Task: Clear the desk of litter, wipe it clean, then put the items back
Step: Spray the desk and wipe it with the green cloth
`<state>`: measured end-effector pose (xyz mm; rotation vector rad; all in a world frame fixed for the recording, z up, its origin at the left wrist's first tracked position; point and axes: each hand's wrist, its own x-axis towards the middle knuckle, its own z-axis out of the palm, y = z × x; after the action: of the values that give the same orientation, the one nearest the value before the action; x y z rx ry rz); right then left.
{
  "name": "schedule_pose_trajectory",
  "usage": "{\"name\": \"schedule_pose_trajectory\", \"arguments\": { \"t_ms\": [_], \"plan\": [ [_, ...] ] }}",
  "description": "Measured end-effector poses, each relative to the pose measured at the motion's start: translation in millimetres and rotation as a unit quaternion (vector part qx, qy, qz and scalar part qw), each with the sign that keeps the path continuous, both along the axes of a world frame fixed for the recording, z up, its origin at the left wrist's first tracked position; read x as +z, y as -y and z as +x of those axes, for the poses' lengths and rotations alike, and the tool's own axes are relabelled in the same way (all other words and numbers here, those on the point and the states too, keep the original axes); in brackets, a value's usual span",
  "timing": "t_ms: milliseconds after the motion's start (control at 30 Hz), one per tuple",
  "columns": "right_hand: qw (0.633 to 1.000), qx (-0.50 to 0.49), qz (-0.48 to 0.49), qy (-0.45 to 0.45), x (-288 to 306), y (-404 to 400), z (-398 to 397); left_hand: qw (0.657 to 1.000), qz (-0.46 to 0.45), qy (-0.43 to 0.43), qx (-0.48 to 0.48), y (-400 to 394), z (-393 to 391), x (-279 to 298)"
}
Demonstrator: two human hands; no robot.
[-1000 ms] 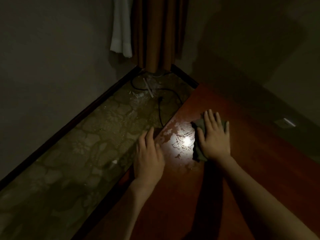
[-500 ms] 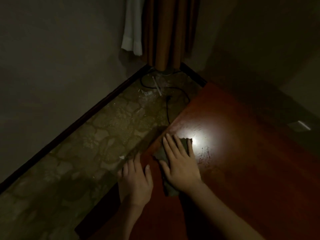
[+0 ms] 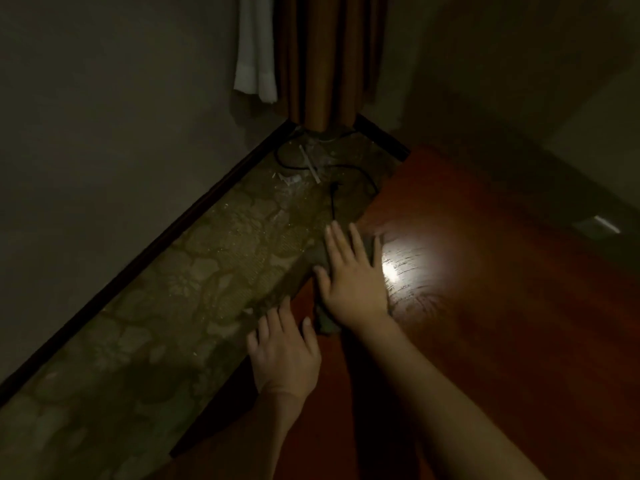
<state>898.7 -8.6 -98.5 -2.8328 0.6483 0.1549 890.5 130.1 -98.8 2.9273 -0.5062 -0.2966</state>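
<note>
The fingers [image 3: 341, 239] of the right hand [image 3: 351, 285] lie straight and slightly spread, pressed flat on a dark grey cloth [image 3: 325, 323]. They grip nothing; the palm holds the cloth down against the reddish-brown wooden tabletop [image 3: 502, 306]. The cloth sits at the tabletop's left edge, showing beyond the fingertips and below the wrist.

Just beside it, nearer the viewer, the left hand [image 3: 284, 355] rests palm down at the same edge, its fingers straight and relaxed, holding nothing. Whether it touches the cloth cannot be told.

A bright patch of reflected light [image 3: 408, 268] shines on the tabletop just right of the right hand.

Left of the tabletop runs a floor with a pale patterned carpet [image 3: 173, 306], bordered by a dark skirting board against a grey wall. In the far corner hang a brown curtain [image 3: 322, 57] and a white cloth [image 3: 254, 50], with a black cable [image 3: 332, 195] and small white scraps on the floor beneath.
</note>
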Motion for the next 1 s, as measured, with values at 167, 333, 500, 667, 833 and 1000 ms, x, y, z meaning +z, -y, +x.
{"name": "schedule_pose_trajectory", "arguments": {
  "t_ms": [167,333,500,667,833,1000],
  "plan": [
    [0.999,0.032,-0.008,-0.034,-3.1,-28.0,-89.4,1.0,-0.026,-0.016,-0.003,-1.2,0.3,-2.1],
    [0.989,-0.133,-0.014,-0.061,2.6,14.6,-132.9,0.999,-0.033,-0.029,-0.014,-0.4,-0.2,-1.1],
    [0.966,-0.247,-0.029,-0.064,-1.5,26.0,-50.8,0.999,-0.029,-0.025,-0.022,-1.6,0.8,-2.2],
    [0.999,-0.031,-0.014,-0.016,-0.4,-47.0,-34.2,0.992,-0.093,-0.079,-0.017,-10.7,3.7,2.2],
    [0.997,0.049,-0.021,-0.063,-0.7,-61.9,-115.7,0.978,-0.169,-0.109,-0.049,-72.2,8.6,17.1],
    [0.979,-0.189,-0.033,-0.073,-0.9,-12.6,-84.1,0.991,-0.002,-0.107,0.075,-124.6,4.3,0.4]
  ]
}}
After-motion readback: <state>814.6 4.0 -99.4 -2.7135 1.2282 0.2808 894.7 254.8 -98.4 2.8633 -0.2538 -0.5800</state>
